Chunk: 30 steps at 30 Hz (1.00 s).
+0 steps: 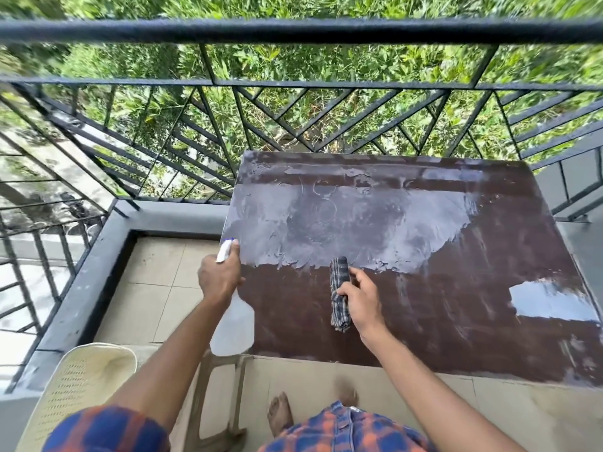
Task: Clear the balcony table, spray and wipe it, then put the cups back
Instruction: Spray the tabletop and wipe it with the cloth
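Note:
The brown balcony table (456, 308) stands against the railing, its far half wet and shiny, with a wet patch near the right edge. My left hand (218, 277) grips a white spray bottle (233, 324) at the table's left edge, nozzle pointing away from me. My right hand (360, 300) holds a rolled checked cloth (339, 293) that lies on the table's near middle. No cups are in view.
A black metal railing (293, 83) runs along the far and left sides, greenery beyond it. A cream plastic chair (81, 383) stands at the lower left. A plastic stool (215, 396) sits under the table's near left corner. My bare foot (280, 415) rests on the tiled floor.

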Each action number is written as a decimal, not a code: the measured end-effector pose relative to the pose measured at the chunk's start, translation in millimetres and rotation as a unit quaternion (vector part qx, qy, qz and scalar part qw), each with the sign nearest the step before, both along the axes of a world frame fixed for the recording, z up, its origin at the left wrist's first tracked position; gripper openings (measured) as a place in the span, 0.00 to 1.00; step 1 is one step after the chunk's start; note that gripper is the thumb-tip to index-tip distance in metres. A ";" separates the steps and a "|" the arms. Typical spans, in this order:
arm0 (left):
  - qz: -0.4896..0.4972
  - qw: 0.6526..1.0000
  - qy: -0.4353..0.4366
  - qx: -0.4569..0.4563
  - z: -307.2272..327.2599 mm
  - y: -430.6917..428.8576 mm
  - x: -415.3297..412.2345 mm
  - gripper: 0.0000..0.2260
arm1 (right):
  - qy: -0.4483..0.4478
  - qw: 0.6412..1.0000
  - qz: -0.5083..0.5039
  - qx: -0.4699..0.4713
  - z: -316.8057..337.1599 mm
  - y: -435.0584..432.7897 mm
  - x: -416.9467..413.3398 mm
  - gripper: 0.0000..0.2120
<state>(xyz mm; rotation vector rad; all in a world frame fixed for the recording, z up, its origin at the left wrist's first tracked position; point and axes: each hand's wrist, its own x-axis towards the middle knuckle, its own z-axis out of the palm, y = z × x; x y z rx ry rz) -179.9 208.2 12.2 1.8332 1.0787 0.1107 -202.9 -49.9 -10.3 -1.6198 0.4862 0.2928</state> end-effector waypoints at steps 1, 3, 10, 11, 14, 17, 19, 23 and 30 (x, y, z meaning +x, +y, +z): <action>-0.011 1.000 0.000 -0.003 -2.2 -2.0 4.5 0.24 | 0.000 1.000 0.002 -0.003 0.7 0.8 1.3 0.17; -0.028 0.999 -0.005 -0.016 -4.0 -9.8 10.7 0.25 | -0.002 1.000 0.005 0.000 -0.8 -0.7 2.3 0.17; -0.149 0.981 -0.017 -0.126 -12.6 -64.7 28.8 0.20 | -0.003 0.999 -0.047 0.006 -9.0 -25.2 7.7 0.17; -0.155 0.980 -0.019 -0.126 -14.1 -73.6 29.6 0.21 | 0.002 0.998 -0.058 0.013 -9.1 -28.9 9.0 0.18; -0.177 0.974 -0.019 -0.141 -13.8 -99.9 34.8 0.19 | -0.003 0.996 -0.091 0.026 -7.2 -41.1 14.2 0.19; -0.217 0.964 -0.014 -0.150 -12.0 -122.3 41.8 0.19 | -0.009 0.993 -0.116 0.033 -4.3 -56.7 18.9 0.18; -0.218 0.965 -0.017 -0.144 -12.0 -133.4 45.0 0.21 | -0.010 0.991 -0.128 0.033 -2.6 -65.4 20.6 0.18; -0.200 0.965 -0.029 -0.170 -7.6 -152.4 58.2 0.19 | -0.003 0.988 -0.146 0.042 -3.2 -79.4 26.5 0.19; -0.130 0.982 -0.061 -0.125 -3.1 -166.7 82.8 0.22 | 0.000 0.986 -0.155 0.060 4.3 -94.9 43.2 0.16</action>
